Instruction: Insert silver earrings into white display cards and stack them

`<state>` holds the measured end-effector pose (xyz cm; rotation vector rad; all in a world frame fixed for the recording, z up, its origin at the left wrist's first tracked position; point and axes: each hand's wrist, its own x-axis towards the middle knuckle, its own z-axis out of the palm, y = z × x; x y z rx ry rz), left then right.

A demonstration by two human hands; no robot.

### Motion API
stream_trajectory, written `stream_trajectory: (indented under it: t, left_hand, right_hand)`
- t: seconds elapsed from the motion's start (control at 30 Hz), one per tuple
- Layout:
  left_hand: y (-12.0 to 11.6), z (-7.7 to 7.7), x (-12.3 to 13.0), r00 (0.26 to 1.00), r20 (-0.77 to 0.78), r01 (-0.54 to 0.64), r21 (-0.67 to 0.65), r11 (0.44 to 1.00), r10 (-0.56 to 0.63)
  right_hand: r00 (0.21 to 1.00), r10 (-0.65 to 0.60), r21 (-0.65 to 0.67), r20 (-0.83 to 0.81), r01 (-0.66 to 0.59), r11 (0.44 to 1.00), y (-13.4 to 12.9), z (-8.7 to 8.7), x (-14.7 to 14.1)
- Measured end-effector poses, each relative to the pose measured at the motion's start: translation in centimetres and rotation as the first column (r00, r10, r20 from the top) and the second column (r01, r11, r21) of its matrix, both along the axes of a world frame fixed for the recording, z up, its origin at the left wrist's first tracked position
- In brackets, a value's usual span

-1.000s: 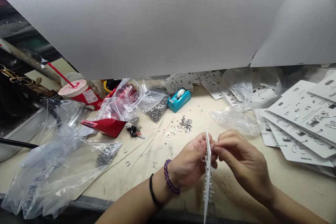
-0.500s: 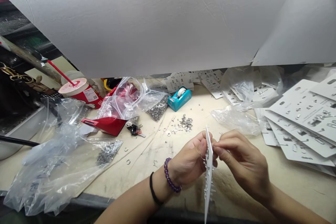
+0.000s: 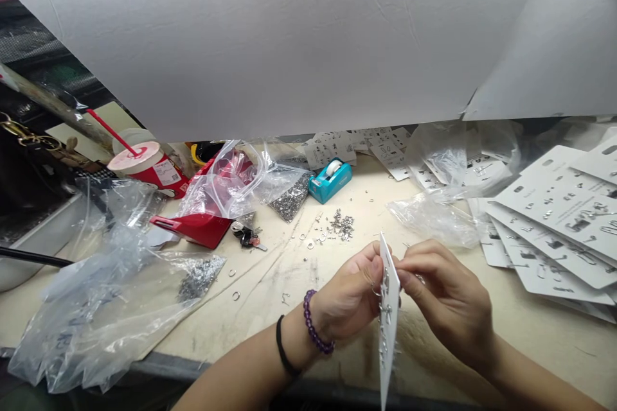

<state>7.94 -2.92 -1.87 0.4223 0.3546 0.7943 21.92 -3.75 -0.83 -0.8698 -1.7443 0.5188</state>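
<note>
In the head view, the left hand is gripping a white card between thumb and fingers near its top end, at about five o'clock from the centre. The card is standing nearly edge-on to the camera, and small metal pieces are showing along its left face. The right hand, at four o'clock, is closing its thumb and forefinger together beside the card's right face (whether they are pinching a small piece, I cannot tell). A purple beaded bracelet and a black band are circling the left wrist and forearm.

Toward three o'clock, a fanned stack of white cards is lying on the table, with a crumpled clear bag nearer the middle. Close to the centre, a teal tape dispenser is sitting just above a loose pile of small metal pieces. At eight o'clock, a clear plastic bag is holding silvery bits in one corner, while keys are lying beside a red scoop-like object. A red cup with a straw is leaning at nine o'clock, and a large white panel is filling twelve o'clock.
</note>
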Motion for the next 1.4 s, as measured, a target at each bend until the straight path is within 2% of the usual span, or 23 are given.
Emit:
stream_trajectory:
  t: [0.17,0.4,0.63,0.83,1.07,1.27,1.4]
  left_hand:
    - [-0.1,-0.1,0.1,0.999,-0.018,-0.027,0.043,0.999,0.028]
    - [0.0,0.2,0.1,0.999,-0.023,-0.031,0.108,0.994,0.033]
    - [0.0,-0.1,0.0,0.999,-0.044,-0.02,0.085,0.996,0.024]
    - [0.0,-0.3,0.2,0.995,-0.087,-0.034,0.039,0.999,0.037]
    - [-0.1,-0.2,0.3,0.995,-0.08,-0.062,0.009,0.998,0.062]
    - [0.0,0.1,0.3,0.994,-0.088,-0.067,-0.082,0.994,0.06]
    - [0.0,-0.1,0.3,0.994,-0.097,-0.059,-0.064,0.996,0.053]
  right_hand:
    - [0.997,-0.024,0.118,0.07,0.016,0.993,0.2,0.3,0.1]
    - [0.991,-0.005,0.234,0.133,-0.027,0.972,0.2,0.8,0.7]
    - [0.99,0.001,0.218,0.138,-0.032,0.975,0.3,1.2,0.5]
    - [0.991,0.031,0.205,0.127,-0.057,0.977,0.3,0.6,0.3]
    - [0.996,0.003,0.189,0.094,-0.021,0.982,0.2,0.3,-0.1]
    - [0.994,-0.023,0.087,0.106,0.014,0.996,0.1,0.2,0.0]
    - [0.994,-0.028,0.053,0.105,0.022,0.998,0.0,0.1,0.0]
